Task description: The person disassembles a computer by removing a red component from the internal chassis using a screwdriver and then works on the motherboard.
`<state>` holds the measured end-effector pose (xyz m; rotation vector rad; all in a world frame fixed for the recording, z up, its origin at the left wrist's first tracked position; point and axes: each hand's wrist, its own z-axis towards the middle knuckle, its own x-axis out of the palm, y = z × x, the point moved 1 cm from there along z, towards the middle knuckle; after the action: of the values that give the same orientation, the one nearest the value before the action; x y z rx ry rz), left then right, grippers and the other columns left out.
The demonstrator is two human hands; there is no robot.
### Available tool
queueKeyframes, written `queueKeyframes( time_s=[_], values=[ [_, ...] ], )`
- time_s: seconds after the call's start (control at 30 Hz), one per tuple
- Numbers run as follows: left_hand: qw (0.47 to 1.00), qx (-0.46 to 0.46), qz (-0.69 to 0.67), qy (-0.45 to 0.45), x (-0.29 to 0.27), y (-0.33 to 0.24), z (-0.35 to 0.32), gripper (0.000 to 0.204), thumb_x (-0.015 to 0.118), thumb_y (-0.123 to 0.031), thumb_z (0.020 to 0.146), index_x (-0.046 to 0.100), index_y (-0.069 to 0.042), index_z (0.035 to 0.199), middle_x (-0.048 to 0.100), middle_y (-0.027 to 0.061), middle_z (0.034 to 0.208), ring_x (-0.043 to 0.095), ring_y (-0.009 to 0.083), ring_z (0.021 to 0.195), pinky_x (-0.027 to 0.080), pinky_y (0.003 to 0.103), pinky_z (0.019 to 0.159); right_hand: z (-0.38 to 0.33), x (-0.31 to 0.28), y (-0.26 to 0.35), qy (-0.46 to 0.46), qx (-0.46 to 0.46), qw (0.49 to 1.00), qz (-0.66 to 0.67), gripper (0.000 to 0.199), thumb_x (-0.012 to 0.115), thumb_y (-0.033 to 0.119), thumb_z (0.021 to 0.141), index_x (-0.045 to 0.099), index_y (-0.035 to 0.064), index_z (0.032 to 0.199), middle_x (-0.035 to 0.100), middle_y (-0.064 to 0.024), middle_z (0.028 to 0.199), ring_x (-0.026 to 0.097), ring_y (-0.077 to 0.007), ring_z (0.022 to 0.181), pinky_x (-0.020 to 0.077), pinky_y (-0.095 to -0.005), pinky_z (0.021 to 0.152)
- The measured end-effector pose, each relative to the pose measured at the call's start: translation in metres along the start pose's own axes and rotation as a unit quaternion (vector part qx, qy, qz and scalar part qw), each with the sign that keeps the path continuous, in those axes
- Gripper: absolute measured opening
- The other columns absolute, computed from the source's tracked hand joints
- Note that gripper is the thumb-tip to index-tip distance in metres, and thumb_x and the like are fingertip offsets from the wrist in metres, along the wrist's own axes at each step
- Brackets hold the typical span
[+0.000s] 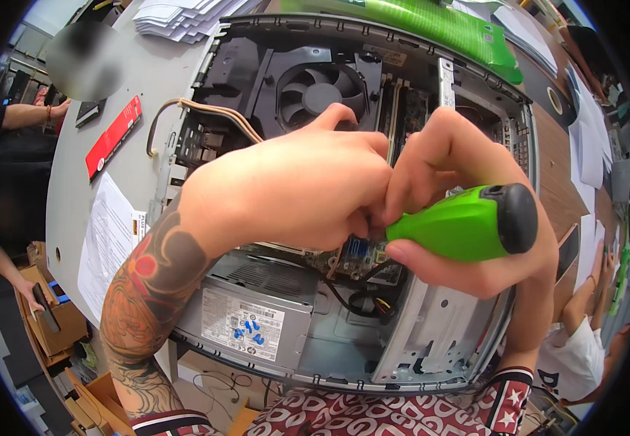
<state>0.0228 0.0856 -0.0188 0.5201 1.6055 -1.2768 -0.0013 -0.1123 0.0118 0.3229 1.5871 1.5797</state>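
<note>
An opened desktop computer case (526, 156) lies in front of me with its inner parts showing. My right hand (467, 145) grips a green screwdriver (453, 227) by its thick handle, the black end tilted up to the right. Its shaft and tip are hidden by my hands. My left hand (300, 185) reaches across the middle of the case, fingers bent down close to the right fingertips. Whatever those left fingers pinch is out of sight. Beyond that hand is a black fan (321, 95). A metal power supply (249, 320) with a white label fills the near left corner.
Loose cables (220, 109) loop over the case's left edge. On the grey table are a red box (113, 138) and paper sheets (104, 232). A green package (431, 29) lies behind the case. People are at both sides, one holding a dark object (46, 309).
</note>
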Motion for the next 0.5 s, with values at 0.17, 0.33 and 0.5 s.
queueKeyframes(
  time_s=[0.17, 0.33, 0.5],
  values=[
    [1.000, -0.010, -0.017, -0.003, -0.002, 0.000, 0.000, 0.011, 0.069, -0.008, 0.079, 0.072, -0.007, 0.089, 0.065, 0.0066, 0.091, 0.059, 0.0234, 0.102, 0.037, 0.046, 0.100, 0.005, -0.007, -0.004, -0.052, -0.078, 0.995, -0.039, 0.046, 0.084, 0.003, 0.068, 0.050, 0.0024, 0.100, 0.065, -0.0061, 0.084, 0.058, -0.0096, 0.067, 0.0448, -0.0216, 0.062],
    [0.997, -0.011, -0.052, -0.051, -0.008, -0.004, 0.003, 0.036, 0.074, -0.008, 0.075, 0.068, -0.008, 0.110, 0.064, 0.0096, 0.112, 0.055, 0.0301, 0.113, 0.035, 0.043, 0.105, -0.006, -0.016, 0.004, -0.247, -0.134, 0.949, -0.145, 0.032, 0.072, 0.005, 0.082, 0.052, -0.0011, 0.107, 0.062, -0.0086, 0.083, 0.056, -0.0094, 0.066, 0.0413, -0.0206, 0.057],
    [0.996, -0.035, 0.076, -0.037, -0.008, -0.014, 0.012, 0.027, 0.077, -0.012, 0.073, 0.069, -0.007, 0.098, 0.061, 0.0083, 0.107, 0.055, 0.0278, 0.112, 0.031, 0.051, 0.108, -0.014, -0.019, 0.000, -0.373, -0.071, 0.911, -0.160, 0.021, 0.063, 0.006, 0.091, 0.051, -0.0007, 0.107, 0.058, -0.0089, 0.085, 0.054, -0.0097, 0.068, 0.0405, -0.0208, 0.059]
  ],
)
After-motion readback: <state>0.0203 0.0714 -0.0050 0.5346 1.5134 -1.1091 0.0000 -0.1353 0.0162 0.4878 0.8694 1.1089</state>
